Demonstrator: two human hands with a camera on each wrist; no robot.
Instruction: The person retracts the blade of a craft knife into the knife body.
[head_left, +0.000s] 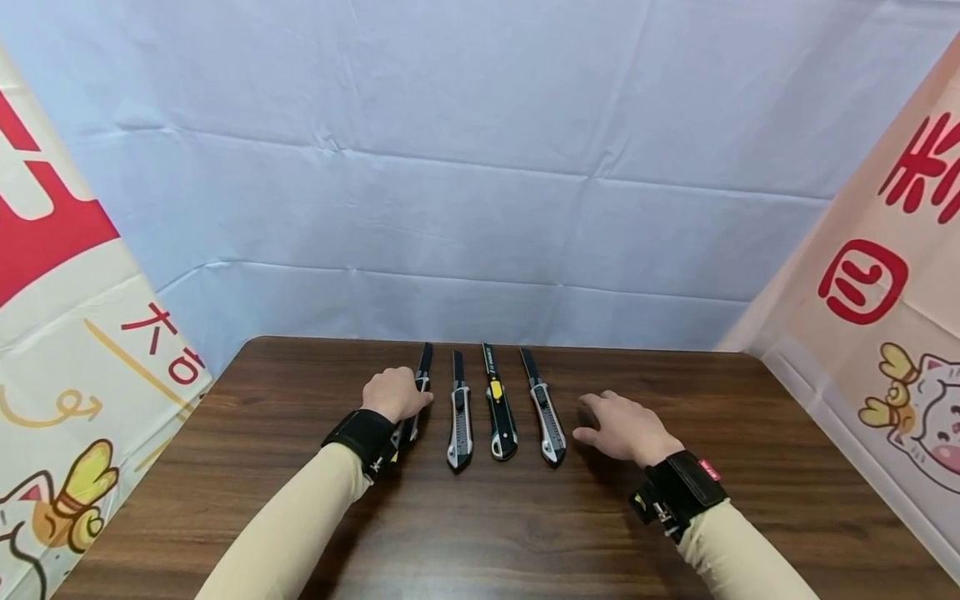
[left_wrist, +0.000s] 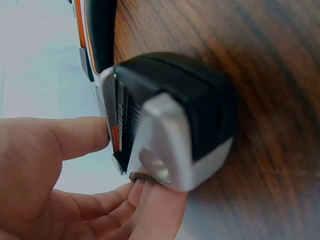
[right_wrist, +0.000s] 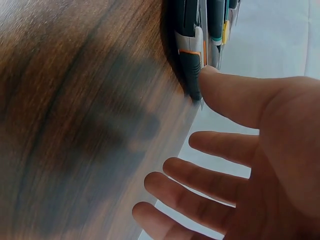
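Observation:
Several utility knives lie side by side on the brown wooden table, blade ends pointing away. At the leftmost utility knife (head_left: 425, 360), my left hand (head_left: 393, 393) pinches the grey-and-black handle (left_wrist: 172, 130) between thumb and fingers. Beside it lie a grey utility knife (head_left: 460, 421), a dark green one with a yellow slider (head_left: 500, 417), and another grey one (head_left: 549, 417) tilted slightly. Just right of that last knife hovers my right hand (head_left: 621, 425), fingers spread, holding nothing. In the right wrist view its thumb (right_wrist: 235, 95) appears close to the knife; contact is unclear.
The wooden table (head_left: 480, 533) reaches back to a pale cloth backdrop (head_left: 480, 208). Printed cloth hangs stand at the left (head_left: 75, 350) and right (head_left: 885, 350). Each wrist wears a black strap with a small device.

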